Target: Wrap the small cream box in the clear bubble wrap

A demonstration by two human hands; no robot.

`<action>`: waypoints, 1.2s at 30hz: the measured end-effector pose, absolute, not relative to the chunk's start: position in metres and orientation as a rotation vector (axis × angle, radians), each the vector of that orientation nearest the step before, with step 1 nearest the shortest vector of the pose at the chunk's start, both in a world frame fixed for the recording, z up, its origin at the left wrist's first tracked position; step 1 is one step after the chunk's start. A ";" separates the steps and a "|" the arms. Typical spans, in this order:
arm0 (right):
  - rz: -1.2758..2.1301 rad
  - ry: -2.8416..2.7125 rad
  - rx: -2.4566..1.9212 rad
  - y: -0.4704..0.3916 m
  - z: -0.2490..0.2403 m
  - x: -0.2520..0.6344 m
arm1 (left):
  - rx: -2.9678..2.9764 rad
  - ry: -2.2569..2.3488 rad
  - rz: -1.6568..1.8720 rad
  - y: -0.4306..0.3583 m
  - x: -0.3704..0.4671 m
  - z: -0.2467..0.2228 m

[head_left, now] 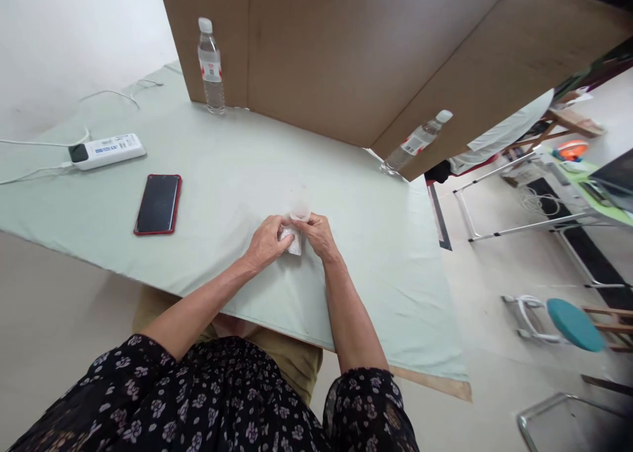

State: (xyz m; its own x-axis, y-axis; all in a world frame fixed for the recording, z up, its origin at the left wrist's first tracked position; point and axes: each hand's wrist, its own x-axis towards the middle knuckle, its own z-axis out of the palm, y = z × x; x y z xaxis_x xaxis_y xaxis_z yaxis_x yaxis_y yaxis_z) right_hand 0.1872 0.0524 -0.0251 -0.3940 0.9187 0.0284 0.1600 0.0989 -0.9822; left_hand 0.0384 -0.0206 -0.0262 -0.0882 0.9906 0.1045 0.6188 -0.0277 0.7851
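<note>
Between my hands, just over the cloth-covered table, is a small white packet with a textured, crinkled surface. Its exact kind is hard to make out. The fingers and thumb of my left hand are closed on its left side. A thin, whitish, see-through flap stands up at its top edge, and my right hand pinches this flap near its right side. My fingers hide part of the packet.
A phone with a red case lies at the left, near a white power strip with cables. Water bottles stand against a cardboard screen at the back. On the right, a teal stool is on the floor.
</note>
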 end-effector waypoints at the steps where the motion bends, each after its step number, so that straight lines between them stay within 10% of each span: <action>1: 1.332 -1.698 -1.050 0.049 -0.025 0.189 | 1.668 1.795 0.982 -0.021 0.039 -0.027; 23: 0.514 -2.451 -0.922 -0.006 -0.039 0.214 | 1.935 1.396 0.855 -0.025 0.000 -0.033; 36: 1.342 -1.695 -1.144 0.026 -0.028 0.207 | 1.619 1.079 0.902 0.002 -0.003 -0.035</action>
State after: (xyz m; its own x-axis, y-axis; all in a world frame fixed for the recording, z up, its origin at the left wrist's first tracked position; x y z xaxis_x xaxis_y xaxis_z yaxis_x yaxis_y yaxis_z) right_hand 0.2068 0.0255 -0.0279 -0.3810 0.9245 -0.0092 0.2211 0.0815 -0.9718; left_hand -0.0035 0.0025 -0.0352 0.3363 0.9393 0.0675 0.2324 -0.1522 0.9606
